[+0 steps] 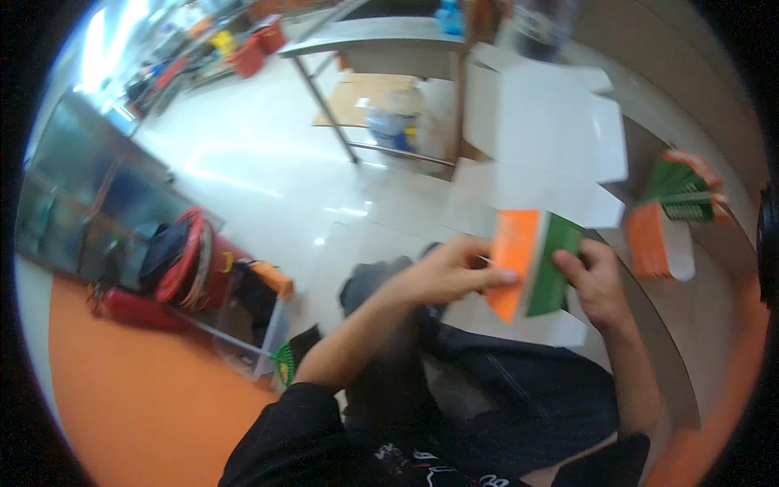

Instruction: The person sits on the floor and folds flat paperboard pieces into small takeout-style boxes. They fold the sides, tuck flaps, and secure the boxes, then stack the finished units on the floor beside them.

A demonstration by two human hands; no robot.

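In front of me, both hands hold an orange-and-green printed paper carton (pixel 531 258), a small flat-looking piece with a pale strip between its two colours. My left hand (pixel 456 276) pinches its orange side, thumb lying across the front. On the green side, my right hand (pixel 599 286) grips the edge with its thumb on the face. The fingers behind the carton are partly hidden. Beneath and beyond it spreads a white unfolded cardboard sheet (pixel 548 134) with flaps. To the right lie a stack of similar orange cartons (pixel 653 239) and a fanned green-and-orange bunch (pixel 680 178).
A metal-legged table (pixel 381 34) stands ahead, with brown cardboard (pixel 357 89) and containers below. At left are a red bucket (pixel 191 264), a clear plastic bin (pixel 276 329) and a green rake-like tool (pixel 284 363). A dark container (pixel 540 28) stands beyond the sheet.
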